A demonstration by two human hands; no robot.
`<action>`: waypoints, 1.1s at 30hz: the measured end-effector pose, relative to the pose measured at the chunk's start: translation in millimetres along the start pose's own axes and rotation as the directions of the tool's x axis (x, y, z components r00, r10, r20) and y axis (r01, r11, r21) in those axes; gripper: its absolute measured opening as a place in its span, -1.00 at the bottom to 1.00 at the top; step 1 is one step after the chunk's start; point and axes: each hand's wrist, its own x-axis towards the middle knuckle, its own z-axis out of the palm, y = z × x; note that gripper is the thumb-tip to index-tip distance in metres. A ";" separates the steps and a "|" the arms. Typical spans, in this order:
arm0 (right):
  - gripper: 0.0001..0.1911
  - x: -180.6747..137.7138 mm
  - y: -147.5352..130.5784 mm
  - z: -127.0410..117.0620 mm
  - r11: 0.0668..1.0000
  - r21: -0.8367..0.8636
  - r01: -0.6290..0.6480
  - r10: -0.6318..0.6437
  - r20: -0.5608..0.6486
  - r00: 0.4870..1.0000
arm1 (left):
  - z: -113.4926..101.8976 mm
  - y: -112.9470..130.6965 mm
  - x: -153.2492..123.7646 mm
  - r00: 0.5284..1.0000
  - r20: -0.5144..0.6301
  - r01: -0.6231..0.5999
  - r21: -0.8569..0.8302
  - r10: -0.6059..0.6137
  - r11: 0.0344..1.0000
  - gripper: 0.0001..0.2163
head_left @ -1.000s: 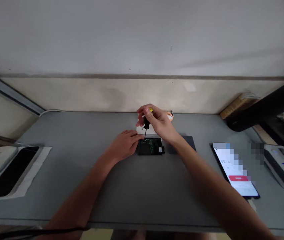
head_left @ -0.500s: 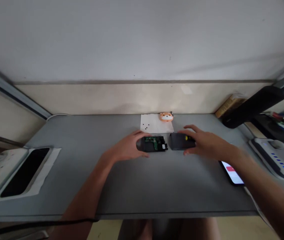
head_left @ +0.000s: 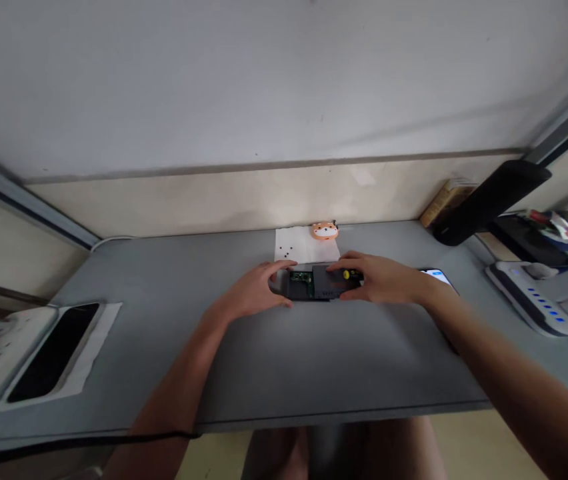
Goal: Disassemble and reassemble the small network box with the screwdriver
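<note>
My left hand (head_left: 259, 288) is closed round the left end of a black device with a bare green circuit board (head_left: 302, 276), which lies on the grey desk. In my right hand (head_left: 377, 277) is a dark grey casing (head_left: 327, 280) with a yellow spot near its right end. The casing overlaps the right part of the circuit board, so that part is hidden. Just behind, several small dark screws (head_left: 287, 252) lie on a white sheet of paper (head_left: 301, 243).
On the paper's back right sits an orange animal-faced case (head_left: 325, 231). A phone (head_left: 437, 275) lies partly under my right forearm, another phone (head_left: 54, 353) at the left. A black cylinder (head_left: 491, 202) and a power strip (head_left: 539, 297) stand at the right.
My right hand has moved left with the casing, bringing it from beside the circuit-board device to over its right part. My left hand keeps its hold.
</note>
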 end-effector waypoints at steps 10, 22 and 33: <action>-0.53 16.8 -13.4 23.9 0.983 -0.139 0.123 -0.135 -0.076 0.988 | 10.4 7.0 3.2 0.997 -0.055 -0.047 0.060 0.051 0.997 -0.10; -0.50 25.8 -0.8 22.7 0.990 0.001 0.138 -0.133 -0.244 0.961 | 8.8 4.9 3.6 0.995 -0.043 -0.089 0.067 0.092 0.994 -0.12; -0.61 28.3 7.4 35.7 0.972 -0.150 0.178 -0.206 -0.192 0.960 | 10.3 0.8 5.5 0.995 -0.021 -0.092 0.141 0.095 0.986 -0.14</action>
